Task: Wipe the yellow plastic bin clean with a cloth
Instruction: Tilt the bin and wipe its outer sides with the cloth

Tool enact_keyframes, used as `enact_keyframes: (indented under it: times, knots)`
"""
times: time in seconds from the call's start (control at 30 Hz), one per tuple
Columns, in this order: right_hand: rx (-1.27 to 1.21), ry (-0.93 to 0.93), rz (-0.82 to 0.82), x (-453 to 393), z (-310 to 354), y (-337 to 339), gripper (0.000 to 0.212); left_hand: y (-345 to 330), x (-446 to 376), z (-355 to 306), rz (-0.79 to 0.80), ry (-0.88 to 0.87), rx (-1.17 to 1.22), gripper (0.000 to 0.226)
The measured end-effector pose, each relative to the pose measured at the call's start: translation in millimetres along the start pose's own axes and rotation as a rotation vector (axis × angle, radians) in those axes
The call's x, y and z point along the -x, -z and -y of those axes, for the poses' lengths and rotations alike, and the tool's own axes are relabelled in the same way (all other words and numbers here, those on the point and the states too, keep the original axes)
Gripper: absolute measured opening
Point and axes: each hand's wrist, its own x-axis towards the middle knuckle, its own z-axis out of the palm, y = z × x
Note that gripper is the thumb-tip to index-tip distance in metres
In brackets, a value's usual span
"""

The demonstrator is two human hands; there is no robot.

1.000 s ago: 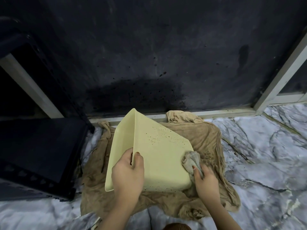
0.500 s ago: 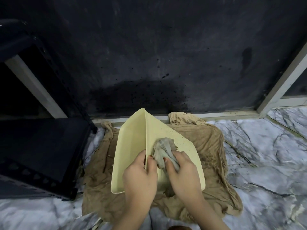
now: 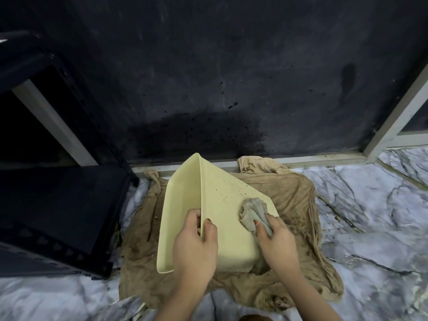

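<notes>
The yellow plastic bin [image 3: 222, 205] lies tipped on its side on a brown cloth, its open mouth facing left and one broad outer wall facing up. Dark specks dot the far part of that wall. My left hand [image 3: 195, 247] grips the bin's rim, thumb on the outer wall and fingers inside. My right hand [image 3: 275, 237] holds a crumpled grey cloth [image 3: 251, 213] and presses it against the right part of the upturned wall, near its right edge.
A stained brown cloth [image 3: 296, 200] is spread on the marble floor [image 3: 370, 228] beneath the bin. A black shelf unit [image 3: 58, 205] stands close on the left. A dark speckled wall panel [image 3: 220, 89] with a pale frame rises just behind.
My right hand swept the grey cloth from the bin wall's right edge to its middle by the left hand, then back out to the right. The left hand kept its grip.
</notes>
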Motion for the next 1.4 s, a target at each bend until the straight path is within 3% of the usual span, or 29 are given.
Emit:
enact_keyframes:
  times: [0.1, 0.2, 0.3, 0.37, 0.5, 0.6, 0.8, 1.0, 1.2, 1.4]
  knots:
    - [-0.023, -0.065, -0.001, -1, -19, 2, 0.036, 3, -2, -8, 0.095, 0.012, -0.017, 0.014]
    - [-0.05, -0.164, -0.009, 2, -37, 7, 0.034, 5, -3, -19, 0.258, 0.003, 0.06, 0.034]
    - [-0.097, -0.22, -0.004, 7, -52, 12, 0.016, 4, -6, -26, 0.362, 0.018, 0.107, 0.047]
    - [-0.136, -0.225, 0.007, 10, -56, 14, 0.008, 1, -10, -28, 0.344, 0.037, 0.072, 0.048]
    - [-0.177, -0.209, 0.065, 19, -52, 16, 0.026, -2, -13, -28, 0.199, 0.041, -0.014, 0.028]
    - [-0.223, -0.179, 0.1, 25, -40, 19, 0.025, -1, -15, -24, 0.127, 0.017, -0.03, 0.023]
    - [-0.343, -0.01, 0.077, 41, 22, 17, 0.02, 2, -13, -25, 0.124, 0.054, 0.072, 0.015]
    - [-0.282, 0.102, 0.047, 24, 62, 8, 0.01, -1, -2, -23, 0.116, 0.029, 0.054, 0.018]
    - [-0.297, -0.027, 0.003, -8, 53, -2, 0.009, 1, -3, -19, 0.122, 0.015, 0.05, 0.017]
    - [-0.238, -0.171, -0.036, -22, 25, 2, 0.027, 6, -4, -15, 0.101, 0.046, 0.073, 0.017]
